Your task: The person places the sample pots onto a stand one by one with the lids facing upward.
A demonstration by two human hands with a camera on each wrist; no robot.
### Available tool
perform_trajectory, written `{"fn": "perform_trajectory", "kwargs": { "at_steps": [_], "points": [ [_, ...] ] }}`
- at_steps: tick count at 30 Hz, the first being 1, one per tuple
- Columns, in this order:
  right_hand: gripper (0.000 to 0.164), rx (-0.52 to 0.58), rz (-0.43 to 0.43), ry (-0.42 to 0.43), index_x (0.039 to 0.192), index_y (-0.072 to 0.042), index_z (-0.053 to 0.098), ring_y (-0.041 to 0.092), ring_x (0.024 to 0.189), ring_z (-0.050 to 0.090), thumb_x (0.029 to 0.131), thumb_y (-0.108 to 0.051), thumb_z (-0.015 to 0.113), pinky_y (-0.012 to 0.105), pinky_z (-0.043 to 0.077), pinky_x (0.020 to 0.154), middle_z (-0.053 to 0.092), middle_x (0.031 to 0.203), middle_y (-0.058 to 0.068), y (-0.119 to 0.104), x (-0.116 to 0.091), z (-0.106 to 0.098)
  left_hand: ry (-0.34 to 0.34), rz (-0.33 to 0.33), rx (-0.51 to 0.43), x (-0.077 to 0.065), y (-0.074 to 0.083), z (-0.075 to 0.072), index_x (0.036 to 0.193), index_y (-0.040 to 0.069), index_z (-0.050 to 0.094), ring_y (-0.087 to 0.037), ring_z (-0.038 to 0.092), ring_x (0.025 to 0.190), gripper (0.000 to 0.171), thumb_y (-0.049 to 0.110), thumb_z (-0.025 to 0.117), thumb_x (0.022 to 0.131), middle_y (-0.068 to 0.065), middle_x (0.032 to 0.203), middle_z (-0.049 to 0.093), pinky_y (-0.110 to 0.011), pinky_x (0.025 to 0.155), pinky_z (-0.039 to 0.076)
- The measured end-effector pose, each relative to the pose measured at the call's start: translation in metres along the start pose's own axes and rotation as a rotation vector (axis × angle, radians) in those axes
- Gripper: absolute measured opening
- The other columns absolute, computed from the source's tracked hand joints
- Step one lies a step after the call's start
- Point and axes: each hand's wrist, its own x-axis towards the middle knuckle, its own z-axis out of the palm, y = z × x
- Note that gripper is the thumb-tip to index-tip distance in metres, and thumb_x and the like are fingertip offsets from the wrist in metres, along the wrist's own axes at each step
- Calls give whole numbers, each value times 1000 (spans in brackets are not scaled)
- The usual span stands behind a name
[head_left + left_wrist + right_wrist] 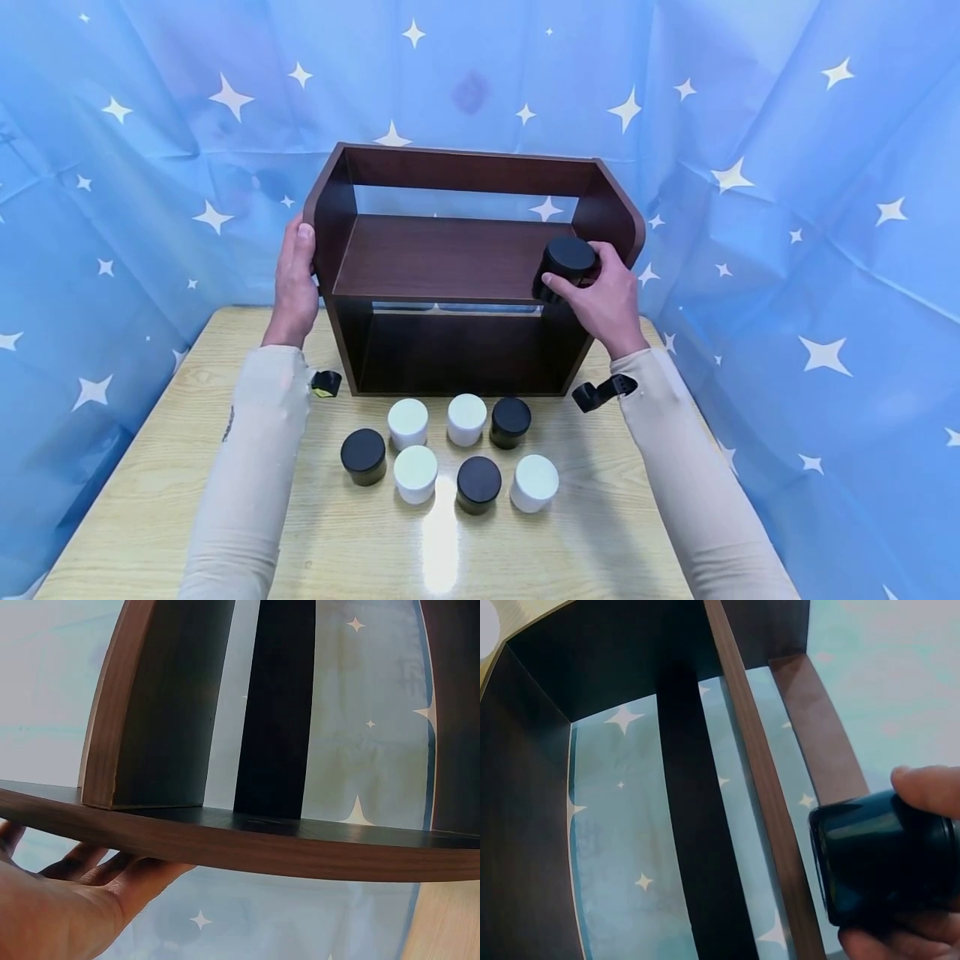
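Note:
A dark brown two-tier wooden shelf (450, 258) stands on the table. My right hand (606, 304) grips a black lidded jar (570, 257) around its sides, at the right end of the upper board. In the right wrist view the same jar (885, 859) is between thumb and fingers; whether its base touches the board I cannot tell. Against the outside of the shelf's left panel rests my left hand (296, 279), fingers extended. From the left wrist, the hand (90, 900) presses that panel (225, 844) from outside.
In front of the shelf on the wooden table (360, 550) stand several white jars (408, 423) and black jars (363, 455), loosely in two rows. A blue star-patterned curtain (480, 67) closes off the back and both sides.

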Motion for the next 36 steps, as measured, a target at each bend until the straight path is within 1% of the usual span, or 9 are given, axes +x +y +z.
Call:
{"fn": "perform_trajectory", "kwargs": {
  "at_steps": [4,9,13,18,23,30,36],
  "points": [
    [68,-23,3,-6,137,-7,49,32,111,59,86,-41,77,51,52,95,61,133,16,-1,4,2,-3,-4,-1,-4,7,1,154,31,32,-24,33,140,50,47,26,107,-9,156,36,-58,121,22],
    [69,-52,4,-5,138,-6,48,33,110,58,87,-42,76,52,51,96,61,134,16,-2,10,4,-1,-2,-4,-6,8,2,154,31,33,-24,33,139,50,46,26,107,-9,155,36,-58,120,23],
    [70,-56,35,-19,138,-7,47,32,109,57,86,-43,76,51,51,96,60,133,16,-3,14,6,-1,-3,-3,-6,8,2,153,31,33,-24,33,139,50,47,27,106,-9,155,36,-59,121,23],
    [72,-43,66,-33,140,-7,45,32,119,55,86,-43,76,53,50,101,58,137,16,-4,21,8,-3,3,-8,-7,9,2,153,31,34,-23,34,138,49,46,27,107,-9,155,36,-58,120,23],
    [72,-32,67,-35,140,-7,45,32,125,53,86,-42,76,53,48,105,57,140,16,-7,26,10,-6,9,-1,-6,9,2,153,31,33,-23,34,138,49,46,26,106,-9,155,36,-58,120,24],
    [72,-41,73,-33,140,-7,44,32,126,52,86,-43,76,53,47,107,56,141,16,-10,33,12,8,12,11,6,-11,-1,152,35,34,-22,35,137,49,49,26,106,-6,154,38,-59,119,25],
    [73,-56,69,-38,141,-7,43,31,126,52,86,-44,75,52,47,108,56,141,16,-12,40,15,7,11,10,10,-19,-3,151,38,33,-22,35,138,49,52,27,105,-3,154,38,-60,119,25]
  ]
}}
